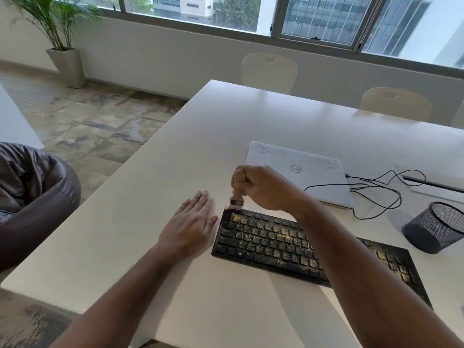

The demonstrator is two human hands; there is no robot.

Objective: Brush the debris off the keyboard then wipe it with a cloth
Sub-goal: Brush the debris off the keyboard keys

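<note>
On the white surface [175,151] there was one black flat keyboard [271,243], covered with yellowish crumbs of debris [282,232], one closed white laptop [301,174], one black cable [376,192] and one black mesh pen cup [434,226] lying on its side. The right hand [266,189] gripped one small wooden-handled brush [238,189] with curled fingers; its bristles touched the far left corner of the keyboard. The left hand [193,222] lay flat with straight fingers on the surface, just beside the keyboard.
</note>
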